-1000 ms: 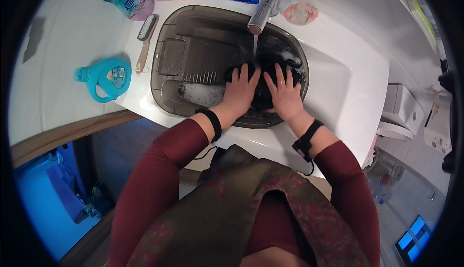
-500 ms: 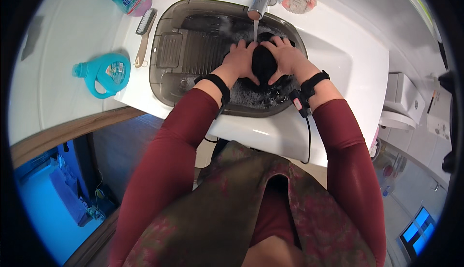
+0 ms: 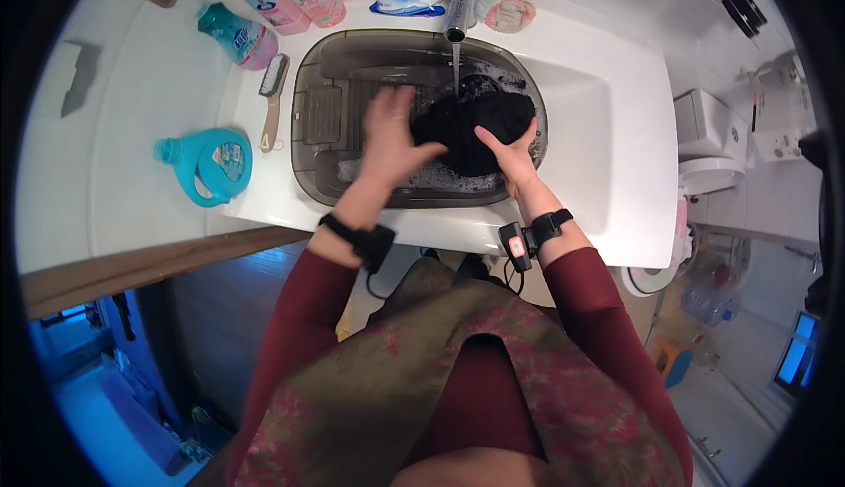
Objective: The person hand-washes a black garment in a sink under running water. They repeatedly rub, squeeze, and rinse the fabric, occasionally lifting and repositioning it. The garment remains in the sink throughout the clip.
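Wide head-worn view, facing down

Your sleeves are plain maroon; your garment is olive-brown with a reddish-pink floral pattern. Your wrist straps are black. Your cloth is solid black, your basin translucent grey-brown, the sink counter white. The jug is turquoise, one bottle teal and purplish pink, the brush beige-handled with pale bristles.

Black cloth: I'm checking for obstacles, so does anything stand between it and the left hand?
Nothing visible does: the left hand is open beside the black cloth, its thumb overlapping the edge in view, touch unclear. The running water falls at the far side, not between them.
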A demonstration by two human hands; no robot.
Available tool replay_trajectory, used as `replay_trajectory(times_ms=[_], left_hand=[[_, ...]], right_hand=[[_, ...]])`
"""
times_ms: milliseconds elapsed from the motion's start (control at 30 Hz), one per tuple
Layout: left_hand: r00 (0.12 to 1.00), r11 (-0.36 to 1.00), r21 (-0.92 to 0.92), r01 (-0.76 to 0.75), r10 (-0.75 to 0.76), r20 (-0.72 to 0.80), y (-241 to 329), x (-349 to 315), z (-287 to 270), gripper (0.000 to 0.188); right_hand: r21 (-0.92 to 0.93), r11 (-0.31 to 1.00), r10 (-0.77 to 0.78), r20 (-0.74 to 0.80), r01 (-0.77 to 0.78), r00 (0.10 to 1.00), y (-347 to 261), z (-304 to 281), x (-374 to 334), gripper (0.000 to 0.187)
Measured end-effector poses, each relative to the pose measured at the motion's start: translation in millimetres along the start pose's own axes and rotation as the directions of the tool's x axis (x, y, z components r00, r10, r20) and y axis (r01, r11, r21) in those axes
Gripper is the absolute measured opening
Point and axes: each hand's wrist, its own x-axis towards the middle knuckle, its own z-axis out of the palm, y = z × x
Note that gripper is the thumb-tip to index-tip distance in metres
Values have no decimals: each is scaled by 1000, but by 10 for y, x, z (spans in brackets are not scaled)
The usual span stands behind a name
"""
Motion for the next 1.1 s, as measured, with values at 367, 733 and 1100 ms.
replay_trajectory(times_ms=[367,733,1100], left_hand=[[716,437,-619,652,-624,314,-1618,-242,-848,52],[768,536,-583,611,-578,274,-1413,-224,-1187,40],[884,448,-789,420,-399,244,-788,-376,-1869,46]], right_hand=[[250,954,179,-24,-167,984,-293,244,-123,142],[180,968,188,-71,-172,980,-344,480,-81,142],[377,885,247,117,-273,962,-171,264,85,122]])
